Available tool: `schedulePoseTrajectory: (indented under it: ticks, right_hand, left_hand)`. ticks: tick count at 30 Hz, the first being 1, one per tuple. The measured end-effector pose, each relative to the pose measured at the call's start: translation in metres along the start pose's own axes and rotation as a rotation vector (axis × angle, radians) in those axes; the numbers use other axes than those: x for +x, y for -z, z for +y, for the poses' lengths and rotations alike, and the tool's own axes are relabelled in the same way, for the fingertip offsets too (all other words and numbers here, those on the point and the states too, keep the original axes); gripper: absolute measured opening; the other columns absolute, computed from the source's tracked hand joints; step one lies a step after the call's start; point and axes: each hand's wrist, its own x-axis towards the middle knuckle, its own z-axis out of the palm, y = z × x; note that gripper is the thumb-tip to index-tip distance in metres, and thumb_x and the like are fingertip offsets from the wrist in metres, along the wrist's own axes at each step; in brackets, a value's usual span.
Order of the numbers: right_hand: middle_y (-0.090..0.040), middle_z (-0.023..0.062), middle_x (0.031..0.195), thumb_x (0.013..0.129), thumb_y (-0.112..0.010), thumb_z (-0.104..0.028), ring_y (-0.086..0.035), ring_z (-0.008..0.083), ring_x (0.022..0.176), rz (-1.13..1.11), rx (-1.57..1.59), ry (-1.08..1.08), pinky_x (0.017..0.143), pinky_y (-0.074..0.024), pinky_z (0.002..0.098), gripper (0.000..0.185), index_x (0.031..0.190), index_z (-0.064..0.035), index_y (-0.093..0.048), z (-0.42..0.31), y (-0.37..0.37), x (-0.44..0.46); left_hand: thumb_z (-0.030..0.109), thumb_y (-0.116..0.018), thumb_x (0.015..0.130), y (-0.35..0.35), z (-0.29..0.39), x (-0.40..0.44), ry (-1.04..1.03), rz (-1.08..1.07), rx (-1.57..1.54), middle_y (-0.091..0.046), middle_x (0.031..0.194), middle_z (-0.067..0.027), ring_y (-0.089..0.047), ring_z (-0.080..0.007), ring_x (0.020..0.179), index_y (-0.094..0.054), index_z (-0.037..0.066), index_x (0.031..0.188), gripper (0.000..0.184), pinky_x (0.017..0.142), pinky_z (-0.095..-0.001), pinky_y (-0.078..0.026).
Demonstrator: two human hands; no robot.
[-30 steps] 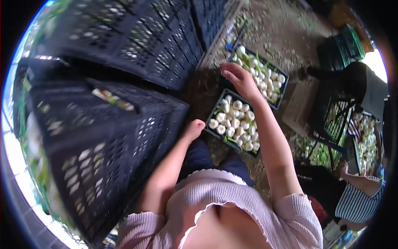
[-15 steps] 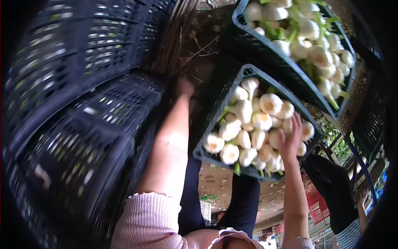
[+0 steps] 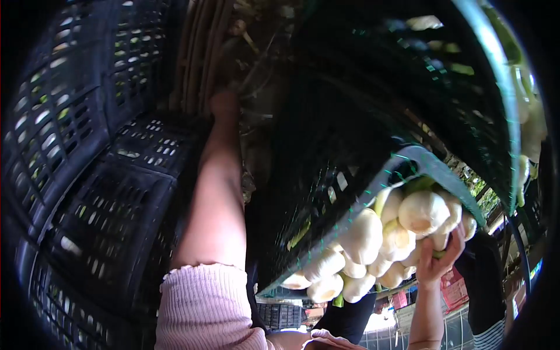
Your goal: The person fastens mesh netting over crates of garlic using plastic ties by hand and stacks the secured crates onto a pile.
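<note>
White garlic bulbs (image 3: 361,236) with green stems fill a dark green plastic crate (image 3: 326,254), which tilts toward me. At the crate's lower right, my right hand (image 3: 438,263) has its thumb and fingers curled around a garlic bulb (image 3: 437,240). My left hand (image 3: 224,106) reaches into the shade at the upper middle, beside the crate's dark side. Its fingers are lost in shadow, so I cannot see whether it holds anything.
Black slotted crates (image 3: 105,204) stand at the left. Another green crate (image 3: 496,99) with bulbs is at the upper right. Wooden slats (image 3: 201,55) rise at the back. A person's dark-clothed leg (image 3: 487,280) shows at the right.
The garlic crate now appears closer, lower and more steeply tilted. My right hand has gone from lying over the bulbs to curling round one at the edge. My left hand appears slightly farther up and left.
</note>
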Motion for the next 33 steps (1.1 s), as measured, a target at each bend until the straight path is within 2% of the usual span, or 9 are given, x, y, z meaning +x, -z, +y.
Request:
schedulePoseTrajectory:
  ticks: [5, 9, 11, 19, 21, 22, 25, 29, 33]
  right_hand:
    - [-0.04, 0.0217, 0.117, 0.076, -0.055, -0.003, -0.04, 0.0346, 0.11, 0.039, 0.185, 0.007, 0.094, -0.0303, 0.0423, 0.041, 0.113, 0.0017, -0.036, -0.006, -0.003, 0.01]
    - [-0.042, 0.0179, 0.115, 0.073, -0.056, 0.003, -0.041, 0.0311, 0.11, 0.062, 0.255, -0.005, 0.094, -0.0311, 0.0382, 0.041, 0.111, 0.0013, -0.04, -0.009, 0.0, 0.013]
    - [-0.045, 0.0173, 0.113, 0.071, -0.059, 0.001, -0.042, 0.0316, 0.108, 0.065, 0.238, 0.013, 0.092, -0.0328, 0.0386, 0.043, 0.11, -0.0001, -0.041, -0.008, 0.002, 0.014]
    - [-0.032, 0.0195, 0.126, 0.072, -0.062, -0.017, -0.036, 0.0369, 0.113, -0.01, -0.07, 0.087, 0.094, -0.0293, 0.0457, 0.055, 0.119, -0.0041, -0.037, -0.041, 0.052, 0.006]
    - [-0.037, 0.0214, 0.122, 0.076, -0.06, -0.023, -0.038, 0.0346, 0.112, -0.1, 0.24, 0.128, 0.092, -0.033, 0.042, 0.051, 0.117, -0.0021, -0.038, -0.078, 0.072, -0.015]
    - [-0.043, 0.02, 0.118, 0.081, -0.056, -0.026, -0.045, 0.0287, 0.107, -0.423, 0.707, -0.133, 0.088, -0.0372, 0.0376, 0.048, 0.118, -0.001, -0.039, -0.111, 0.101, -0.023]
    - [-0.055, 0.009, 0.094, 0.088, -0.045, -0.024, -0.053, 0.0129, 0.083, -0.889, 1.318, -0.132, 0.076, -0.0437, 0.0276, 0.038, 0.118, 0.0006, -0.043, -0.163, 0.148, -0.05]
    - [-0.052, 0.001, 0.064, 0.091, -0.04, -0.023, -0.049, 0.0073, 0.055, -0.597, 1.38, -0.474, 0.052, -0.0432, 0.0223, 0.025, 0.087, -0.0022, -0.054, -0.182, 0.192, -0.072]
    - [-0.054, 0.0011, 0.069, 0.092, -0.038, -0.025, -0.051, 0.0073, 0.057, -0.425, 1.372, -0.424, 0.051, -0.044, 0.0202, 0.025, 0.09, -0.0053, -0.052, -0.149, 0.258, -0.089]
  left_hand:
    - [0.023, -0.045, 0.084, -0.018, -0.008, -0.038, 0.266, 0.009, -0.8, -0.061, 0.076, -0.0115, -0.059, -0.0194, 0.071, -0.06, 0.008, 0.09, 0.022, 0.058, -0.0332, -0.046]
    - [0.019, -0.05, 0.085, 0.141, 0.026, -0.168, 0.512, 0.049, -1.803, -0.055, 0.065, -0.0026, -0.051, -0.008, 0.056, -0.058, 0.006, 0.089, 0.016, 0.048, -0.0198, -0.037]
    - [0.018, -0.051, 0.085, 0.206, 0.027, -0.234, 0.45, 0.106, -2.011, -0.049, 0.062, 0.0017, -0.033, -0.0006, 0.043, -0.056, 0.005, 0.09, 0.015, 0.036, -0.017, -0.02]
    - [0.02, -0.05, 0.087, 0.296, 0.028, -0.418, 0.234, 0.216, -1.618, -0.049, 0.06, 0.003, -0.03, 0.0007, 0.042, -0.057, 0.004, 0.091, 0.018, 0.038, -0.0151, -0.021]
    - [0.019, -0.049, 0.087, 0.313, 0.048, -0.457, 0.068, 0.194, -1.621, -0.05, 0.061, 0.0033, -0.034, -0.0005, 0.044, -0.058, 0.004, 0.09, 0.018, 0.04, -0.0156, -0.025]
    - [0.018, -0.049, 0.087, 0.317, 0.06, -0.475, -0.055, 0.177, -1.637, -0.051, 0.062, 0.0033, -0.036, -0.0013, 0.045, -0.059, 0.004, 0.089, 0.017, 0.041, -0.0161, -0.027]
    - [0.016, -0.049, 0.087, 0.331, 0.092, -0.525, -0.213, 0.019, -1.528, -0.051, 0.063, 0.0029, -0.042, -0.0025, 0.049, -0.059, 0.002, 0.091, 0.017, 0.043, -0.0177, -0.032]
    - [0.017, -0.047, 0.088, 0.376, 0.105, -0.576, -0.105, -0.2, -1.572, -0.052, 0.062, 0.0021, -0.041, -0.0031, 0.048, -0.058, 0.003, 0.098, 0.021, 0.042, -0.0175, -0.033]
    - [0.018, -0.045, 0.088, 0.42, 0.112, -0.614, -0.143, -0.209, -1.668, -0.062, 0.078, -0.0064, -0.039, -0.0026, 0.046, -0.057, 0.0, 0.099, 0.024, 0.042, -0.0161, -0.032]
